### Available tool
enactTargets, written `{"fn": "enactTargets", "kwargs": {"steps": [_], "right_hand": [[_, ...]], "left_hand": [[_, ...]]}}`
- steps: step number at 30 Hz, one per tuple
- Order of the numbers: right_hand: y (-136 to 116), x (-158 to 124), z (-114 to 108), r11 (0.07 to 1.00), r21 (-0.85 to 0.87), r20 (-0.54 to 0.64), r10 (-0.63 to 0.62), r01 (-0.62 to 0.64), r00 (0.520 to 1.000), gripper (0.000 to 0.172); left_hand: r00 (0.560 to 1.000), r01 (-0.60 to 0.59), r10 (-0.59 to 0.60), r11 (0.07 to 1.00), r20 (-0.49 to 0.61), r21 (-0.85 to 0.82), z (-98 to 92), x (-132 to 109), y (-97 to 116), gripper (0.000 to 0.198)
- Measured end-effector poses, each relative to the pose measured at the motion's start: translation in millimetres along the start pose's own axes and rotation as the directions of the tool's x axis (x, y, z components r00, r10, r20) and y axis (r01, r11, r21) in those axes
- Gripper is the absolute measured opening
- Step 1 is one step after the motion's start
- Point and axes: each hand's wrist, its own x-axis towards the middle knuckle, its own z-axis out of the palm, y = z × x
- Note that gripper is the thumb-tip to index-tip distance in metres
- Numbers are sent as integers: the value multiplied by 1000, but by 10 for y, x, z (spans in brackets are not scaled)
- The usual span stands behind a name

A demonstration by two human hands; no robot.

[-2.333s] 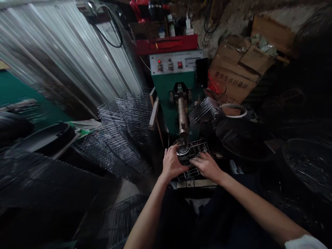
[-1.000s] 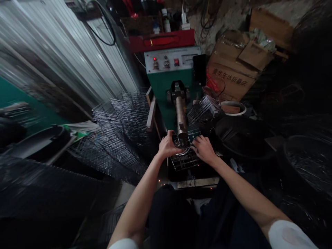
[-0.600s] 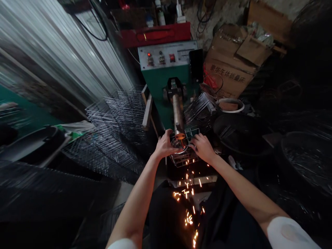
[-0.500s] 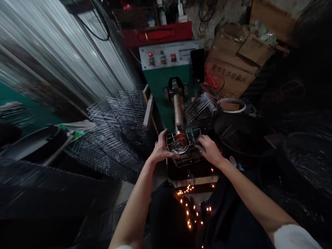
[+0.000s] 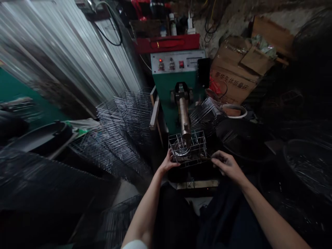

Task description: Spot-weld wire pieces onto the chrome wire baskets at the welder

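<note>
A small wire basket (image 5: 199, 147) sits under the copper-coloured arm (image 5: 184, 116) of a green machine (image 5: 162, 84). A round metal ring (image 5: 181, 148) shows inside the basket. My left hand (image 5: 168, 163) grips the basket's near left corner, thumb along its front edge. To the right of the basket, my right hand (image 5: 225, 164) is pinched at the end of a thin rod-like piece that reaches toward the basket's right side; the piece is too dark to name.
Stacked wire grids (image 5: 124, 124) stand at the left. A cardboard box (image 5: 233, 76), bent wires (image 5: 203, 112) and a dark round tub (image 5: 308, 166) are on the right. A red case (image 5: 168, 42) lies on the machine.
My right hand has left the basket's right side and moved right, now pinching a thin piece. The flying sparks have nearly gone. The camera view has shifted slightly.
</note>
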Motion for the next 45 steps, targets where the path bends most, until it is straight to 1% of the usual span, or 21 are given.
{"fn": "enactTargets", "kwargs": {"steps": [3, 4, 6, 8, 9, 11, 13, 15, 17, 19, 20, 22, 24, 26, 29, 31, 34, 37, 41, 45], "right_hand": [[-185, -132, -26, 995, 72, 159, -74, 63, 985, 33], [-248, -184, -33, 994, 74, 219, -93, 79, 971, 35], [-371, -286, -33, 994, 29, 327, -111, 108, 938, 37], [-479, -358, 5, 988, -37, 398, -121, 148, 909, 32], [-521, -374, 42, 983, -64, 423, -127, 169, 897, 28], [-555, -359, 154, 968, -113, 446, -151, 223, 882, 23], [-493, -294, 300, 930, -213, 458, -175, 299, 871, 20], [-328, -210, 444, 846, -363, 481, -188, 390, 856, 17], [-105, -142, 550, 719, -531, 502, -159, 448, 850, 12], [105, -112, 606, 575, -669, 493, -129, 470, 860, 7], [187, -112, 618, 508, -715, 485, -135, 480, 864, 11], [294, -131, 616, 399, -759, 477, -198, 515, 856, 25], [335, -152, 592, 329, -768, 471, -291, 550, 833, 34], [340, -156, 557, 299, -764, 456, -377, 572, 806, 36], [323, -128, 508, 317, -736, 430, -464, 598, 775, 39], [308, -96, 489, 348, -718, 407, -493, 603, 769, 40], [278, -28, 476, 399, -709, 366, -496, 581, 787, 38], [240, 61, 465, 437, -709, 352, -461, 554, 814, 38], [188, 182, 458, 453, -707, 357, -434, 543, 827, 39], [154, 281, 480, 450, -718, 354, -421, 531, 835, 39]], "left_hand": [[999, -1, 2, 1000, -49, 20, -30, -209, 57, 133], [998, -13, 17, 998, -60, 55, -39, -317, 83, 132], [996, -67, 79, 978, -49, 197, -35, -565, 166, 126], [991, -125, 136, 909, 0, 397, 25, -800, 302, 125], [990, -135, 138, 860, 30, 491, 82, -892, 387, 128], [993, -116, 93, 750, 70, 651, 249, -998, 574, 137], [995, -95, 42, 614, 87, 784, 459, -1012, 747, 144], [994, -105, 36, 470, 100, 876, 670, -981, 882, 145], [991, -132, 68, 368, 115, 921, 841, -951, 980, 141], [987, -147, 105, 320, 119, 936, 949, -941, 1060, 137], [986, -148, 121, 309, 116, 939, 982, -942, 1099, 136], [984, -136, 151, 295, 95, 946, 1016, -947, 1184, 134], [982, -114, 179, 292, 63, 949, 1030, -946, 1279, 130], [979, -88, 201, 302, 27, 949, 1041, -937, 1370, 127], [977, -73, 214, 326, 2, 942, 1057, -910, 1463, 123], [975, -74, 221, 337, -3, 939, 1066, -881, 1486, 121], [970, -70, 242, 348, -17, 935, 1065, -815, 1481, 117], [965, -60, 260, 354, -36, 933, 1049, -736, 1482, 110], [962, -43, 269, 345, -55, 937, 1008, -654, 1540, 103], [966, -49, 254, 357, -46, 933, 950, -588, 1610, 102]]}}
